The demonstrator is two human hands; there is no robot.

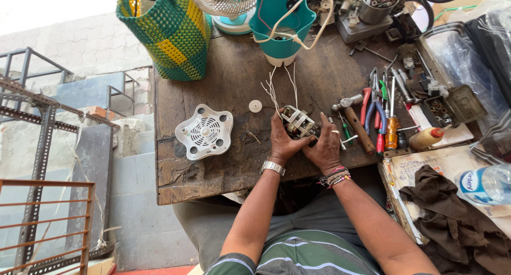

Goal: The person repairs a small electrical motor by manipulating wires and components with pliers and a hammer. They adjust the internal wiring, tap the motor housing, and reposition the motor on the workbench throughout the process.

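2 hands (306, 142) grip small motor (298, 121) on workbench (223, 88).

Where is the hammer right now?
In the head view, the hammer lies on the wooden table just right of the right hand, beside the pliers.

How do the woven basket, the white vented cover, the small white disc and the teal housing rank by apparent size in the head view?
Largest to smallest:
1. Woven basket, though cut off at the frame's top.
2. Teal housing.
3. White vented cover; close to the housing, so this order is unsure.
4. Small white disc, clearly smallest.
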